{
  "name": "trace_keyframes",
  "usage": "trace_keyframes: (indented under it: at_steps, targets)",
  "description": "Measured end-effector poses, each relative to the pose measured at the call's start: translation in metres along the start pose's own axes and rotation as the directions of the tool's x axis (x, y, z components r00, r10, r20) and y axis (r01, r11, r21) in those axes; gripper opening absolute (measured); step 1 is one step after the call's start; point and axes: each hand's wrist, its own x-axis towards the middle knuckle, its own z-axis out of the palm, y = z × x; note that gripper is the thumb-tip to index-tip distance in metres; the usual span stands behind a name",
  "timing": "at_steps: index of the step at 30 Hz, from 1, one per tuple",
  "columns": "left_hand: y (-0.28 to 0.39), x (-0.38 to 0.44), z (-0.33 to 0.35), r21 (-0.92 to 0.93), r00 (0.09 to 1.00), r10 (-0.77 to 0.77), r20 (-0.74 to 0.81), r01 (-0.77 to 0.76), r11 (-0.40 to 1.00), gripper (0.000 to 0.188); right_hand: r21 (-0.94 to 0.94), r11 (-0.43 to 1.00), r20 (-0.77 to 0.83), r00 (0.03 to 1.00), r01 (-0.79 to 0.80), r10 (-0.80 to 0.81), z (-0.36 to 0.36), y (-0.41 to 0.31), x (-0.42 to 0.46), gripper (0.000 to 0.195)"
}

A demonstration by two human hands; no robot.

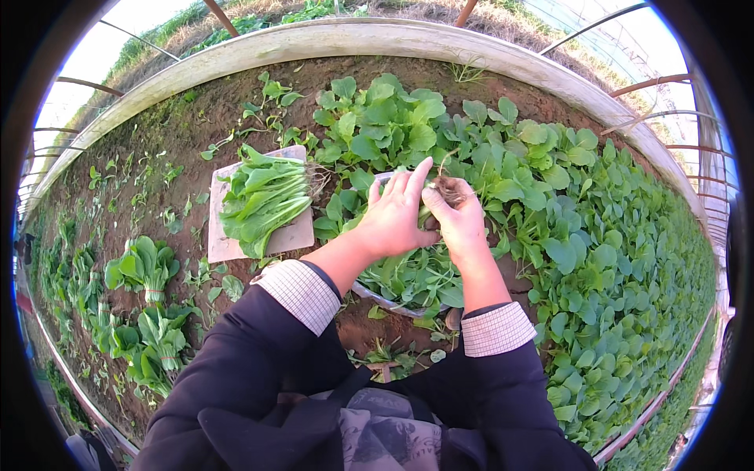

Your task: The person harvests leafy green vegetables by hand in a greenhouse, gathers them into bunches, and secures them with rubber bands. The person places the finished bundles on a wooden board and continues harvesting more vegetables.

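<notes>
My right hand [462, 226] grips a leafy green plant by its base, with the brown roots [450, 189] showing between thumb and fingers. Right beside it, my left hand [396, 213] is held with fingers stretched out and its back towards me. It covers most of that plant, so whether its palm holds any of the leaves is hidden. Below both hands stands a round basin [392, 305] with a pale rim, heaped with loose green leaves [406, 277]. To the left, a bunch of rooted greens [265, 197] lies on a flat pale board [297, 235].
Growing greens [607, 253] fill the bed on the right and beyond the basin. Tied bunches [154, 274] stand on the soil [188, 224] at left. A whitish curved border [353, 38] runs along the far side, with greenhouse hoops [654, 78] above it.
</notes>
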Motion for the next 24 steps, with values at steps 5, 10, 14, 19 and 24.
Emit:
trace_keyframes:
  at_steps: [5,10,14,19,24]
  targets:
    - [-0.018,0.008,-0.007,-0.368,0.978,0.001,0.210,0.078,0.926,0.082,-0.100,0.994,0.240,0.971,0.037,-0.012,-0.024,-0.016,0.000,0.038]
    - [-0.022,0.003,-0.001,-0.561,0.944,0.018,0.330,0.180,0.808,0.060,-0.413,0.907,0.226,0.956,-0.080,0.187,-0.039,-0.027,-0.006,0.043]
    - [-0.023,0.002,-0.008,-0.724,0.899,0.059,0.433,0.308,0.617,0.058,-0.217,0.973,0.236,0.963,-0.075,0.127,-0.042,-0.024,-0.004,0.035]
    - [-0.021,0.002,0.000,-0.779,0.915,0.058,0.399,0.304,0.549,0.050,-0.188,0.982,0.128,0.991,-0.011,0.036,-0.036,-0.008,0.000,0.014]
    - [-0.025,0.006,0.005,-0.666,0.960,-0.128,0.251,0.267,0.696,0.038,-0.616,0.787,-0.139,0.988,-0.039,-0.060,-0.032,-0.017,0.005,0.016]
